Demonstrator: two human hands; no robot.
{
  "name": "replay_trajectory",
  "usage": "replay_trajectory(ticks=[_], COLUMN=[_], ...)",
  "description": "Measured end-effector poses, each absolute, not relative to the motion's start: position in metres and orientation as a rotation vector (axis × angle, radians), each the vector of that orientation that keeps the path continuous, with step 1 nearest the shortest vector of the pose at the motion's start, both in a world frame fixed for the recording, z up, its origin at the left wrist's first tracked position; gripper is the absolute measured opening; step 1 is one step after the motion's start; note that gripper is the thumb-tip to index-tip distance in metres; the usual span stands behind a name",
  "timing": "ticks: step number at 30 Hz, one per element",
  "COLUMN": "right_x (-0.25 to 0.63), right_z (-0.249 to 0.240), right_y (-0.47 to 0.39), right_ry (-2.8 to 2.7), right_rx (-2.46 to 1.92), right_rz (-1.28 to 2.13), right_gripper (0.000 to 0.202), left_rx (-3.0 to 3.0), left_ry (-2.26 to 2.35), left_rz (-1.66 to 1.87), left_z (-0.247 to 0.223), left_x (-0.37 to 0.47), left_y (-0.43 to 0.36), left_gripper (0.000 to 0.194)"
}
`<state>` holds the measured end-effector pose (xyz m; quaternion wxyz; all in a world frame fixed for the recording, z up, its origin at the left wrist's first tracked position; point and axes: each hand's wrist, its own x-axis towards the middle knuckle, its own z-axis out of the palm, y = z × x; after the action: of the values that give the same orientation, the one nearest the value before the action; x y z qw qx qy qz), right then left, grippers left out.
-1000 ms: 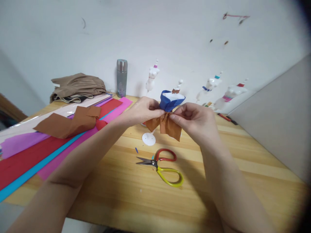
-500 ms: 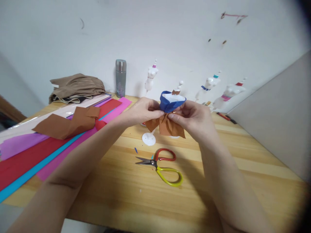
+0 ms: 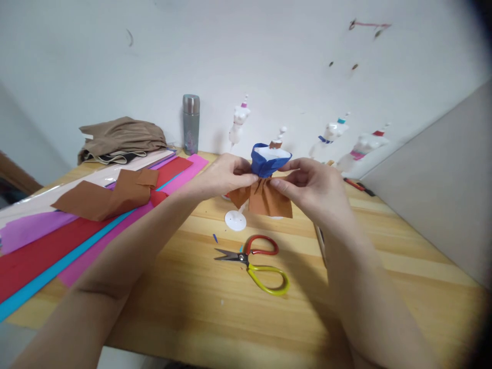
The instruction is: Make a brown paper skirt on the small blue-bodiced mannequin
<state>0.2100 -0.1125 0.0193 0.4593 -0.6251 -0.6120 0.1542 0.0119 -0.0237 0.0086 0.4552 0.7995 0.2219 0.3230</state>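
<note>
A small white mannequin [image 3: 279, 137] wears a blue paper top [image 3: 265, 163] and a brown paper skirt [image 3: 271, 200] gathered at the waist. At the waist's left side, my left hand [image 3: 229, 177] is closed on the dressed mannequin, its thumb just under the blue top. My right hand [image 3: 309, 187] pinches the skirt's upper right edge between thumb and fingers. Below them, scissors [image 3: 242, 258] with one red and one yellow handle lie partly open on the wooden table [image 3: 184, 307].
Coloured sheets [image 3: 77, 241] and brown pieces [image 3: 111, 197] lie on the left, with a folded brown cloth [image 3: 126, 136] behind. A flask [image 3: 191, 125] stands at the back. Other white mannequins [image 3: 239, 123] line the wall; a cutter [image 3: 359, 186] lies at right.
My right hand has moved slightly right, and the skirt's right side is spread wider. The mannequin has shifted a little left. My left hand has barely moved.
</note>
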Motion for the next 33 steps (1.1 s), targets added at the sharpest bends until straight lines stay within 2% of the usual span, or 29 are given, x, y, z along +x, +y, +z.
replay_trajectory(ticks=[3,7,18,33], right_x=[0.209,0.206,0.210,0.207], right_z=[0.020,0.019,0.005,0.019], right_y=[-0.112,-0.113,-0.108,-0.116], right_ry=[-1.526,-1.607,-1.693,-1.584], right_rx=[-1.539,-1.487,-1.363,-1.458], right_rz=[0.392,0.370,0.363,0.317], right_gripper=[0.023,0.025,0.020,0.017], left_rx=[1.991,2.011,2.025,1.982], left_ry=[0.567,0.592,0.598,0.611], left_rz=[0.806,0.829,0.827,0.832], left_z=[0.008,0.007,0.010,0.008], left_x=[0.012,0.012,0.012,0.012], left_y=[-0.023,-0.022,-0.024,-0.022], left_gripper=[0.017,0.012,0.012,0.009])
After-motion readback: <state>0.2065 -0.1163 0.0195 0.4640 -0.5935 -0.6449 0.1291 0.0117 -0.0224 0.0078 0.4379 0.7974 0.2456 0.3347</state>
